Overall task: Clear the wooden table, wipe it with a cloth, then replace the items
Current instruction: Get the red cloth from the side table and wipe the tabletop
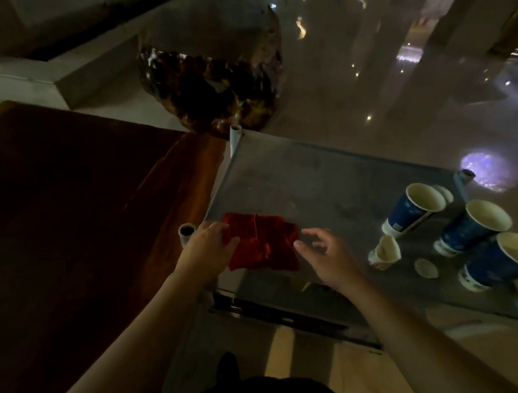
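A folded red cloth lies on the near left part of a grey glass-topped cart. My left hand rests on the cloth's left edge, thumb on top of the fabric. My right hand hovers just right of the cloth with its fingers spread, holding nothing. The dark wooden table fills the left side of the view and its top looks bare. Three blue paper cups stand at the cart's right end, with a small white crumpled cup beside them.
A dark glossy root-wood stool stands on the shiny floor beyond the table. The cart's white corner posts stick up near my left hand. A small white disc lies by the cups. My dark shoe shows below.
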`<state>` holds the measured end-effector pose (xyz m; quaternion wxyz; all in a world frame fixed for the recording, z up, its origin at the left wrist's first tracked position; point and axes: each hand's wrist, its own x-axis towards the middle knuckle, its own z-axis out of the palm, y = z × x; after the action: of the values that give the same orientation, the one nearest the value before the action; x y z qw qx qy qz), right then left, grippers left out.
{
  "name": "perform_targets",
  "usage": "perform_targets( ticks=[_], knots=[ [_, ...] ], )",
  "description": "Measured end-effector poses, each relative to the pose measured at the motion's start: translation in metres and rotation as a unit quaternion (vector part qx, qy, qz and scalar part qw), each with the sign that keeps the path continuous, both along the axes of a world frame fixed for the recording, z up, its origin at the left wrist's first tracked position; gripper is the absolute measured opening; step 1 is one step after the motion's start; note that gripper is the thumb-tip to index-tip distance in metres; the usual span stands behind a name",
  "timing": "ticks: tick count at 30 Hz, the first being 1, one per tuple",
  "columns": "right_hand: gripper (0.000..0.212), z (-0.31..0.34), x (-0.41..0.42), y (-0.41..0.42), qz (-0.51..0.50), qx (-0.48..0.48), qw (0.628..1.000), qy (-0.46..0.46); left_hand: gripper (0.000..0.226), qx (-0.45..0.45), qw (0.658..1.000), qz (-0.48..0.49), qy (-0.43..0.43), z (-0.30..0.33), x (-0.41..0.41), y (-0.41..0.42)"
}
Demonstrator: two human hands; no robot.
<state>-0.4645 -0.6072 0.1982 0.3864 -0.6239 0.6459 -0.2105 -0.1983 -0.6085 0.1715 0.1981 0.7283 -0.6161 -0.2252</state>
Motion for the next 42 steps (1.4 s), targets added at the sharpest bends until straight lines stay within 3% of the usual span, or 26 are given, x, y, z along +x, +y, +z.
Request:
perform_targets(
  ticks=[4,9,15,20,24,27,30,34,39,42],
  knots=[
    [0.04,-0.02,0.019,-0.037,-0.021,0.03,0.999,0.001,0.049,0.089,0.995,-0.032,0.023,-0.022,0.013,-0.04],
    [0.042,-0.053,0.032,-0.072,-0.03,0.047,0.998,0.025,0.055,0.124,0.992,-0.017,0.015,-0.04,0.01,-0.074],
    [0.046,-0.085,0.039,-0.102,-0.01,0.071,0.994,0.077,0.04,0.145,0.989,0.04,0.011,-0.044,-0.002,-0.092],
    [0.046,-0.101,0.038,-0.12,0.011,0.088,0.991,0.097,0.023,0.203,0.971,0.098,0.084,-0.038,-0.013,-0.102],
    [0.046,-0.11,0.036,-0.13,0.043,0.107,0.987,0.112,0.017,0.242,0.963,0.076,0.093,-0.035,-0.021,-0.102],
    [0.041,-0.116,0.033,-0.136,0.078,0.122,0.985,0.099,0.018,0.208,0.975,0.033,0.066,-0.032,-0.025,-0.101],
    [0.04,-0.115,0.03,-0.141,0.107,0.067,0.987,0.096,0.018,0.162,0.979,0.009,0.122,-0.025,-0.03,-0.091],
    [0.064,-0.1,0.027,-0.149,0.201,0.028,0.979,0.033,0.018,0.089,0.98,-0.003,0.177,-0.006,-0.039,-0.063],
    [0.048,-0.062,0.039,-0.143,0.331,-0.061,0.94,-0.059,0.019,-0.022,0.968,0.025,0.247,0.028,-0.038,-0.011],
    [0.035,-0.037,0.053,-0.127,0.412,-0.048,0.903,-0.115,0.017,-0.063,0.95,0.09,0.291,0.047,-0.03,0.03]
  ],
)
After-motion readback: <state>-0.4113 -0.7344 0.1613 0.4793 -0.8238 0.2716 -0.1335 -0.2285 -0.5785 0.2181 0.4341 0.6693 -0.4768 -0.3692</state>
